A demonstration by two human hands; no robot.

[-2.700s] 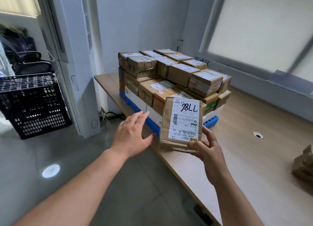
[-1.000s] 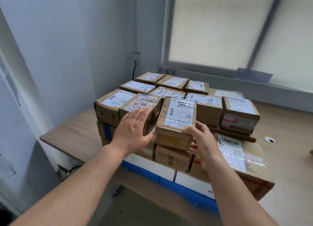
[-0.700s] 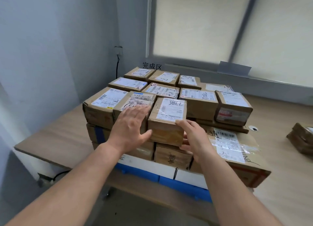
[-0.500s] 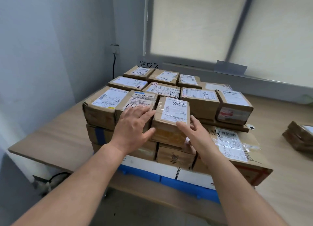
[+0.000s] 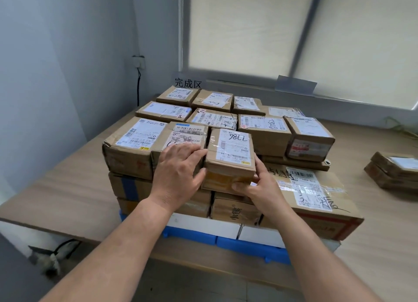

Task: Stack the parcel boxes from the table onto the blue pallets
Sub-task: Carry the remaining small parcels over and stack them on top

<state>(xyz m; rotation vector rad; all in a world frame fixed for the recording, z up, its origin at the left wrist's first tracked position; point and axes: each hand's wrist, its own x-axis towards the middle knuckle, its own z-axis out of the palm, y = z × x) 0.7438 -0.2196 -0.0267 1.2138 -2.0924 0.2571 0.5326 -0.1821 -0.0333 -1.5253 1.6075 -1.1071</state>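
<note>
A small brown parcel box (image 5: 230, 152) with a white label marked "7786" rests on the top layer of the stack, at its near edge. My right hand (image 5: 260, 184) grips its near right corner from below and the side. My left hand (image 5: 178, 172) lies flat against its left side, fingers spread over the neighbouring box (image 5: 181, 141). The stack of several taped cardboard boxes sits on blue pallets (image 5: 248, 245), visible under white boxes at the bottom front. A wide flat box (image 5: 316, 200) lies lower at the right.
The pallets stand on a light wooden table (image 5: 67, 193) in a corner, with grey walls at left and a blinded window behind. More parcel boxes (image 5: 393, 170) sit on the table at far right. A cable (image 5: 138, 84) hangs on the wall.
The labelled box went from held in the air before the stack to resting on its top layer. Both hands stayed with it, my left hand sliding up against its side.
</note>
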